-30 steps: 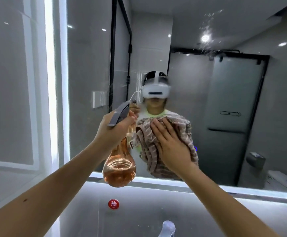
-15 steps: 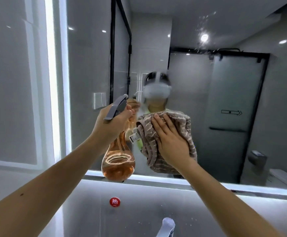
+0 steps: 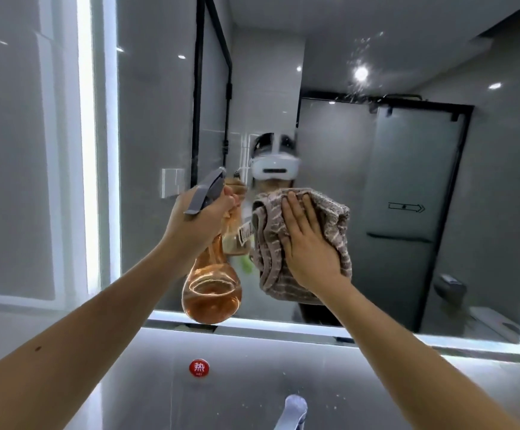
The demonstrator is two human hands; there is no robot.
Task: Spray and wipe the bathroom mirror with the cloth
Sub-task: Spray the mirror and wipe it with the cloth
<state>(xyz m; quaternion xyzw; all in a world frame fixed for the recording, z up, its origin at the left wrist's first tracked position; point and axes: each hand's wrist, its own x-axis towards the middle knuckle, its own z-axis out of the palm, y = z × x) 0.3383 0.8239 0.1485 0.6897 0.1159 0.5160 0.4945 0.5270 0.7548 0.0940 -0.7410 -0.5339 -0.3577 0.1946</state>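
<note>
The lit-edged bathroom mirror (image 3: 407, 169) fills the wall ahead, with spray droplets on its upper right. My left hand (image 3: 196, 221) grips the neck of a clear spray bottle (image 3: 212, 290) with a grey trigger head and orange liquid, its nozzle aimed at the glass. My right hand (image 3: 308, 246) lies flat, fingers spread, pressing a brown striped cloth (image 3: 330, 218) against the mirror's lower middle. The cloth bunches around my palm and hangs below it.
A chrome faucet (image 3: 292, 411) rises at the bottom edge, below the mirror. A round red sticker (image 3: 199, 368) sits on the grey wall panel under the mirror. A bright vertical light strip (image 3: 84, 144) runs along the mirror's left side.
My right hand has slid the cloth up the glass and slightly right. The spray bottle in my left hand has risen a little too.
</note>
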